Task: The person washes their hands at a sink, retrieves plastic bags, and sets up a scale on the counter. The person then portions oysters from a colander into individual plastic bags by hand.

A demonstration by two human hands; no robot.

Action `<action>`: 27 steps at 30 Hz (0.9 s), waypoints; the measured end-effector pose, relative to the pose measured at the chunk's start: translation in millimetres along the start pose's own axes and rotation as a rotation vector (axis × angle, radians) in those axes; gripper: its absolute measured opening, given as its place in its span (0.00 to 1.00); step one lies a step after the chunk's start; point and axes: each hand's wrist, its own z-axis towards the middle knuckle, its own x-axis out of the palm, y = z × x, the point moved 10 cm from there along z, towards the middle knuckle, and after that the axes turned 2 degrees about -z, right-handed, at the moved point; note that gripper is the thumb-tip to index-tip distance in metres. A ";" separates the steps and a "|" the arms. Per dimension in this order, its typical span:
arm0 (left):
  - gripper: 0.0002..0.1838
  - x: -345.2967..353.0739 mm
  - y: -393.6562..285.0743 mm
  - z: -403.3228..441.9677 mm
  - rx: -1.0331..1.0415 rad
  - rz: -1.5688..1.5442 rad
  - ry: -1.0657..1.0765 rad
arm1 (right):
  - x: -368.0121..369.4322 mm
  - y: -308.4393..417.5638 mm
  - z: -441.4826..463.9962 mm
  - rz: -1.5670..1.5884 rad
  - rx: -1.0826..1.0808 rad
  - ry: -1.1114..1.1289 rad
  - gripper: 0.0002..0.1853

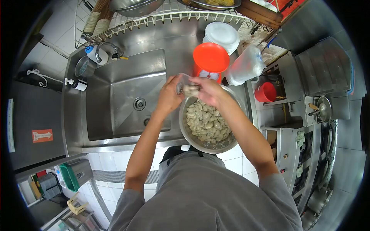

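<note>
A wide metal colander full of greyish shellfish meat stands at the right end of the steel counter, close to my body. Over its far edge, my left hand is wrapped round a small clear plastic bag. My right hand is at the bag's opening with pale shellfish pieces at its fingers, partly blurred. Just beyond the hands is a red scale with a round pan and a white dial.
The steel sink lies to the left, with a faucet and soap bottle. White lids and a roll of plastic bags stand behind and right of the scale. A wire rack hangs above the back.
</note>
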 end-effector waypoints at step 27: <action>0.32 3.2 -102.4 149.3 0.190 -0.286 0.033 | -117.1 -51.4 -135.0 -1.684 -0.422 -0.476 0.19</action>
